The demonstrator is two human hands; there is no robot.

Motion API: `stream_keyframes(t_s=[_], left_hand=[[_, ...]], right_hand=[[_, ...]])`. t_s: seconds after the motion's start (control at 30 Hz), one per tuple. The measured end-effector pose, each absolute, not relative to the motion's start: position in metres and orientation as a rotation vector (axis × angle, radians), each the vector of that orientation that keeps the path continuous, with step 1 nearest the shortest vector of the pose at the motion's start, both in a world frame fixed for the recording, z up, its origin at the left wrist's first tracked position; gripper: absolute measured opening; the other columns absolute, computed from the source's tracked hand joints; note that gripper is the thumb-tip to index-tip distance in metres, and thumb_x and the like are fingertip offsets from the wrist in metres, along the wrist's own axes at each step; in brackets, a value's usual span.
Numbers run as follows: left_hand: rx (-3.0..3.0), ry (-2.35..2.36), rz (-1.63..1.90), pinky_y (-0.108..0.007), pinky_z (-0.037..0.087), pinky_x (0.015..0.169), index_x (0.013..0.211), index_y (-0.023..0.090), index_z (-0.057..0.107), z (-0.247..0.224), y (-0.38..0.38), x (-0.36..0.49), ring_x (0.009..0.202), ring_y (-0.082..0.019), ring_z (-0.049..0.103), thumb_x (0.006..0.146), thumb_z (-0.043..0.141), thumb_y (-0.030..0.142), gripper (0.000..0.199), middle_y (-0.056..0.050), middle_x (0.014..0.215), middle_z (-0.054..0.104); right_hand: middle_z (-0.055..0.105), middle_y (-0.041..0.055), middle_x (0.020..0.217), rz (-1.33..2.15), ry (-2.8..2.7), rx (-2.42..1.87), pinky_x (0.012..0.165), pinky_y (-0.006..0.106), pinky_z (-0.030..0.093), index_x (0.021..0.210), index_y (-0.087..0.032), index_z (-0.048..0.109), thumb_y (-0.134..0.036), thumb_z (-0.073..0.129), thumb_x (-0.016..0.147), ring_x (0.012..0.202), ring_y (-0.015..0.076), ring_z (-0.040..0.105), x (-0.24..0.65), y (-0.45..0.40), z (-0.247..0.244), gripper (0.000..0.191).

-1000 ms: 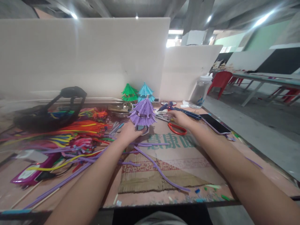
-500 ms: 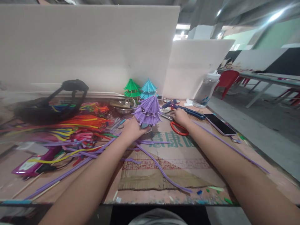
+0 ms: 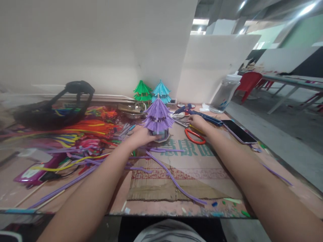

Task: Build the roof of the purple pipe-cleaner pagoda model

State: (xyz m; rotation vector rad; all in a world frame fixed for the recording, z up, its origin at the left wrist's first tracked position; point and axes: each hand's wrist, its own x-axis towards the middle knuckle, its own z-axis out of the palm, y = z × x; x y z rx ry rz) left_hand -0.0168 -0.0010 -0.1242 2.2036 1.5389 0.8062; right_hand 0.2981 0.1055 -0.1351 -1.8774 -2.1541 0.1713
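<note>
A purple two-tiered pagoda model (image 3: 158, 114), its roofs made of fuzzy stems, stands upright on the cardboard sheet (image 3: 153, 193). My left hand (image 3: 141, 136) grips its base from the left, thumb against the lower wall and the other fingers partly hidden. My right hand (image 3: 198, 121) is closed low beside the red-handled scissors (image 3: 195, 137), with its fingertips near their blades. Something yellow shows under that palm, but what the fingers hold is unclear. Just beyond lies a dark blue glue gun (image 3: 208, 118).
Green (image 3: 142, 90) and light blue (image 3: 161, 89) pagodas stand behind. Bundles of coloured stems (image 3: 93, 129), a purple hot-glue tool (image 3: 40, 169) and a black strapped object (image 3: 55, 111) crowd the left. A phone (image 3: 239, 131) and clear bottle (image 3: 224, 94) are at the right.
The purple pagoda has gone from slightly tilted to upright, with its base now showing on the cardboard. My right hand has shifted slightly by the scissors, and yellow now shows beneath it.
</note>
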Motion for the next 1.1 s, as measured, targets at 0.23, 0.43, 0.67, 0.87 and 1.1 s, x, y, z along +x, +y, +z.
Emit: stream_keyframes(t_s=[0.23,0.43,0.67,0.87,1.1], left_hand=[[2.324,1.471,0.838,-0.037,0.047,0.099,0.104,0.018,0.068,-0.139,0.007,-0.017,0.112,-0.03,0.062,0.071,0.072,0.043,0.041,-0.009,0.111,0.072],[2.371,1.478,0.77,-0.034,0.051,0.088,0.101,0.018,0.069,-0.14,0.006,-0.014,0.094,-0.026,0.067,0.076,0.067,0.038,0.032,-0.007,0.095,0.074],[2.416,1.73,0.571,-0.032,0.048,0.065,0.069,0.017,0.065,-0.144,0.007,-0.016,0.064,-0.022,0.061,0.073,0.066,0.058,0.041,-0.005,0.062,0.063],[2.442,1.657,0.643,-0.031,0.047,0.067,0.069,0.018,0.067,-0.144,0.001,-0.005,0.068,-0.022,0.062,0.078,0.061,0.059,0.043,-0.006,0.063,0.064],[2.439,1.556,0.766,-0.038,0.05,0.085,0.095,0.016,0.07,-0.155,0.002,-0.003,0.088,-0.027,0.065,0.082,0.06,0.053,0.04,-0.009,0.088,0.07]], right_hand=[[0.07,0.0177,0.097,0.104,-1.984,-1.912,0.079,0.033,0.043,0.103,-0.011,0.064,-0.016,0.053,0.084,0.087,0.0253,0.063,0.309,0.104,-0.143,0.022],[0.067,0.0176,0.107,0.056,-1.806,-1.762,0.083,0.036,0.044,0.12,-0.014,0.053,-0.026,0.03,0.097,0.097,0.0268,0.061,0.308,0.092,-0.125,0.035],[0.064,0.0123,0.118,0.141,-1.912,-1.334,0.095,0.038,0.043,0.122,-0.018,0.054,-0.036,0.029,0.098,0.111,0.0243,0.057,0.287,0.032,-0.105,0.039],[0.067,0.011,0.104,0.176,-2.125,-1.253,0.082,0.035,0.046,0.115,-0.018,0.056,-0.036,0.038,0.097,0.093,0.0237,0.062,0.261,-0.04,-0.115,0.032],[0.067,0.0063,0.088,0.131,-2.114,-1.301,0.071,0.032,0.044,0.109,-0.02,0.056,-0.034,0.038,0.098,0.083,0.0227,0.062,0.247,-0.026,-0.137,0.026]])
